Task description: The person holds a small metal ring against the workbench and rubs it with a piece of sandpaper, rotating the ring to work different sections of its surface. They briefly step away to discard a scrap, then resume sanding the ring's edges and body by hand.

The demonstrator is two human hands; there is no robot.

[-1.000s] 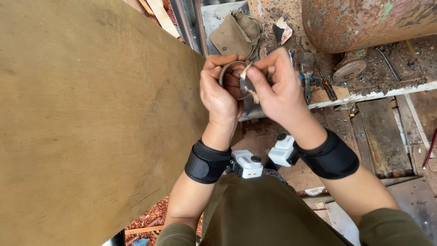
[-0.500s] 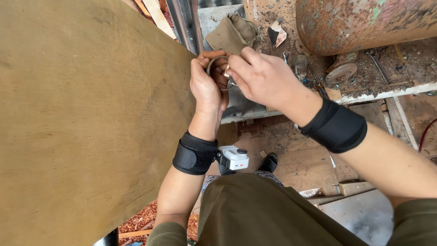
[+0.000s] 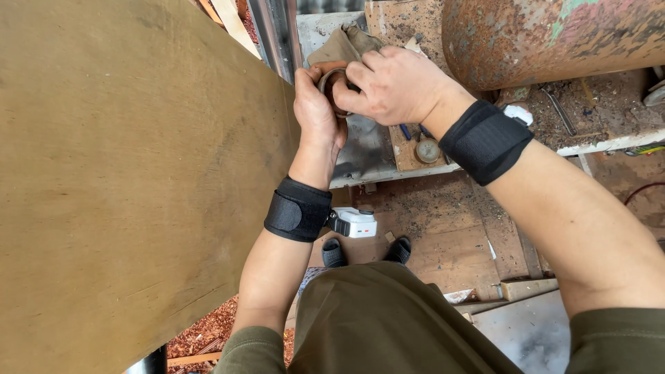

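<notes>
My left hand (image 3: 317, 114) and my right hand (image 3: 392, 84) both grip a small dark metal ring (image 3: 331, 82) held up between them, just right of the edge of a large brown plywood sheet (image 3: 131, 180). The left fingers curl around the ring's left side. The right fingers pinch its right side and cover much of it. Each wrist wears a black strap; a small white device (image 3: 355, 223) hangs at the left wrist.
A big rusty metal cylinder (image 3: 554, 34) lies at the top right on a dirty workbench (image 3: 596, 142) with small tools and a round gauge (image 3: 427, 150). A brown cloth (image 3: 341, 47) lies behind the hands. Reddish shavings (image 3: 201, 332) cover the floor at the lower left.
Both hands with the ring have moved up and to the left, closer to the plywood edge. My right arm now reaches across from the right, its wrist strap higher in view.
</notes>
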